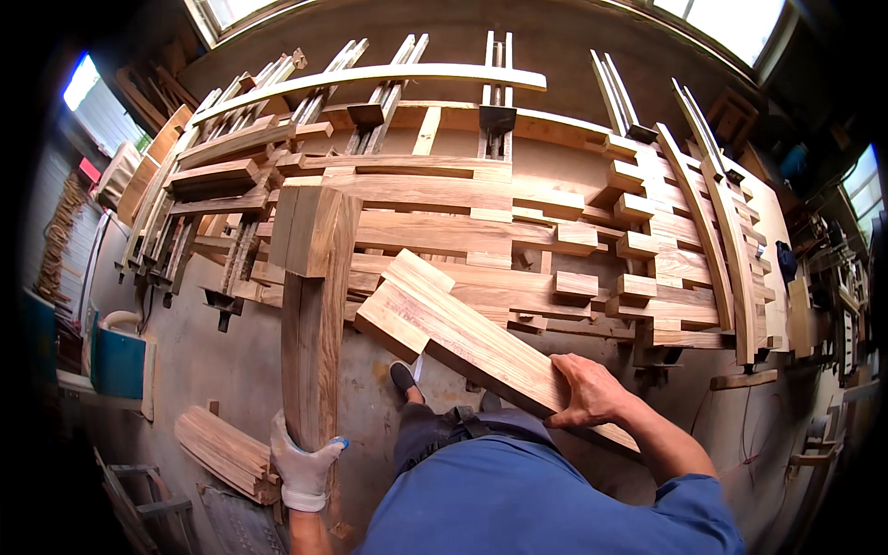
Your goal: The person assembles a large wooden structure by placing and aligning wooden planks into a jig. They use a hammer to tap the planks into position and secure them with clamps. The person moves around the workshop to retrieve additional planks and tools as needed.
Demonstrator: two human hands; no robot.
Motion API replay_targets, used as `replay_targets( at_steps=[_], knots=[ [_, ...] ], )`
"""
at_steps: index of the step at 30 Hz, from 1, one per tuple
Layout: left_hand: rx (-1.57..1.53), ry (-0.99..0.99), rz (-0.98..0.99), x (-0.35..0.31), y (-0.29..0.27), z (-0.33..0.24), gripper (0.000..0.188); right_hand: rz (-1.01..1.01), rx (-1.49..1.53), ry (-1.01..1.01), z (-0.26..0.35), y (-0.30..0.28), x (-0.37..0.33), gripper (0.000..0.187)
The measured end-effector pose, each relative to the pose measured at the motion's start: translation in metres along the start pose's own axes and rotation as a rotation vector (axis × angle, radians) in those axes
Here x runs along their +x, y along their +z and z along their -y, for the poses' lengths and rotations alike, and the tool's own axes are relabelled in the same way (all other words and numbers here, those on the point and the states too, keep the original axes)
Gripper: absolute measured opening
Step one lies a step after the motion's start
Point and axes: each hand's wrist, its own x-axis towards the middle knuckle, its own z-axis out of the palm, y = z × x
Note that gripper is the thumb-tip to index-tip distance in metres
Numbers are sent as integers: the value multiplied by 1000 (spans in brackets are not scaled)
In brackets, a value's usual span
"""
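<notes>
My left hand (303, 470), in a white work glove, grips the lower end of a long curved wooden piece (314, 314) that stands up in front of me, its blocky top near the middle left. My bare right hand (589, 392) lies on top of a thick rectangular wooden plank (462, 340), fingers over its near edge, holding it slanted from the centre down toward the lower right. The plank's far end almost meets the curved piece. Below me are my blue shirt and one dark shoe (402, 378).
A large layout of wooden slats and blocks held in metal bar clamps (481, 222) fills the floor ahead. A stack of curved wooden pieces (227, 453) lies at the lower left. A blue bin (118, 363) stands on the left. Cluttered benches and tools line the right side.
</notes>
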Motion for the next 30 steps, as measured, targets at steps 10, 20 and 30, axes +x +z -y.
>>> replay_targets(
  at_steps=[10, 20, 30],
  knots=[
    [116, 213, 128, 198, -37, 48, 113, -29, -223, 27, 97, -42, 130, 89],
    [308, 530, 241, 333, -43, 47, 108, 27, -395, 23, 151, -39, 245, 97],
    [378, 749, 398, 403, 15, -28, 101, -51, -527, -117, 129, -18, 322, 99]
  ],
)
